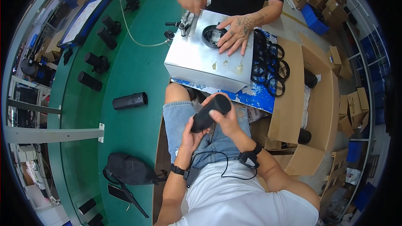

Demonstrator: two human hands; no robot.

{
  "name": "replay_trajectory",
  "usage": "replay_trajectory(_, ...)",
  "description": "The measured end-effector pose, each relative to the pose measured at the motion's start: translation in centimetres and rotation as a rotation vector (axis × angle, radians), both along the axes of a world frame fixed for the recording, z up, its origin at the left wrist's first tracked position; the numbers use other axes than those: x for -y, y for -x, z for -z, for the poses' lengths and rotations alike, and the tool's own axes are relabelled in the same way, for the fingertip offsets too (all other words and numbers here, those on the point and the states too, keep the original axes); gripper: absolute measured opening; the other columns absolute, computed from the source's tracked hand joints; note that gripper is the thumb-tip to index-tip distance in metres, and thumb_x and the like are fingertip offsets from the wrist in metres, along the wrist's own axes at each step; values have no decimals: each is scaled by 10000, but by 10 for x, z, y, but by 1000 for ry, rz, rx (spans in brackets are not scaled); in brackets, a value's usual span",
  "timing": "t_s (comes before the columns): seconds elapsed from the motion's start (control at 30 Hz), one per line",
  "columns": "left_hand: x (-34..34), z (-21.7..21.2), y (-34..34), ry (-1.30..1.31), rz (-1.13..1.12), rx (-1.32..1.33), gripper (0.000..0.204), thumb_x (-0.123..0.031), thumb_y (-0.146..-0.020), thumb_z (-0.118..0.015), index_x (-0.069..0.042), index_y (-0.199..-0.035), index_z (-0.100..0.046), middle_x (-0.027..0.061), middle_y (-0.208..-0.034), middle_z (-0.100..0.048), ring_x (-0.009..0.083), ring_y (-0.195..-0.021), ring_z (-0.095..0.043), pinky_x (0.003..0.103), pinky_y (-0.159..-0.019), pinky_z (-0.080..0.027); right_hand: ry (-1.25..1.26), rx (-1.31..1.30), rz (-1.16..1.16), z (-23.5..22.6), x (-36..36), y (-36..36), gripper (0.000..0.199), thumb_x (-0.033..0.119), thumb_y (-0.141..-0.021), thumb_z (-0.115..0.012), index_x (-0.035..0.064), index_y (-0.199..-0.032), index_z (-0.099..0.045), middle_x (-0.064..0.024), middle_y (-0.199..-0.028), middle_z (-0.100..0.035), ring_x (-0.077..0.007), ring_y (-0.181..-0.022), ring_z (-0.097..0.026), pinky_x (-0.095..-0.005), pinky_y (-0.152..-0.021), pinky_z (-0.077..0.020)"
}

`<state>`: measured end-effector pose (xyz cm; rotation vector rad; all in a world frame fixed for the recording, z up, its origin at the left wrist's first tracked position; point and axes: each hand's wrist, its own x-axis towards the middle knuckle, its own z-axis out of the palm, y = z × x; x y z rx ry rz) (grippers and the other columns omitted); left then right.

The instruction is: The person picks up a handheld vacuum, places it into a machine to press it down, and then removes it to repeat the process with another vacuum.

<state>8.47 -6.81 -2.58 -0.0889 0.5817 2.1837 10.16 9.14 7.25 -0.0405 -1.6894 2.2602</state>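
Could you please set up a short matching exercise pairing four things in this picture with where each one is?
Things:
1. black cylinder
2. black bag
3. black rings
4. metal box

Places:
A. on the green belt, near the person
B. under a co-worker's hand
C. between the left hand and right hand
D. right of the metal box

Pairs: 1-C, 2-A, 3-D, 4-B

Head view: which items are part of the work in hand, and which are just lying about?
In hand:
- black cylinder, gripped by left hand and right hand

Lying about:
- loose black cylinders on the green belt
- black pouch
- black rings beside the co-worker's metal box
- cardboard boxes
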Motion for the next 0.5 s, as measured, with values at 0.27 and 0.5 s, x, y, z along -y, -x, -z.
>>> replay_trajectory(0.27, -34, -113, 37, 430, -214, -883, 703, -33, -719, -796, -24, -1316, -425, 100, -1224, -505, 197, -1137, -517, 330, -991, -416, 641, -288, -136, -29, -58, 23, 570, 317, -794, -669, 98, -1252, -408, -72, -1144, -491, -258, -1146, -473, -444, -1082, -332)
replay_trajectory(0.5, -57, -131, 55, 395, -393, -1204, 723, -39, -682, -820, -27, -1304, -451, 146, -1248, -544, 241, -1172, -534, 351, -984, -442, 655, -484, -208, -47, -76, 32, 632, 275, -715, -753, 144, -1213, -385, -11, -1105, -473, -207, -1138, -464, -448, -1108, -287)
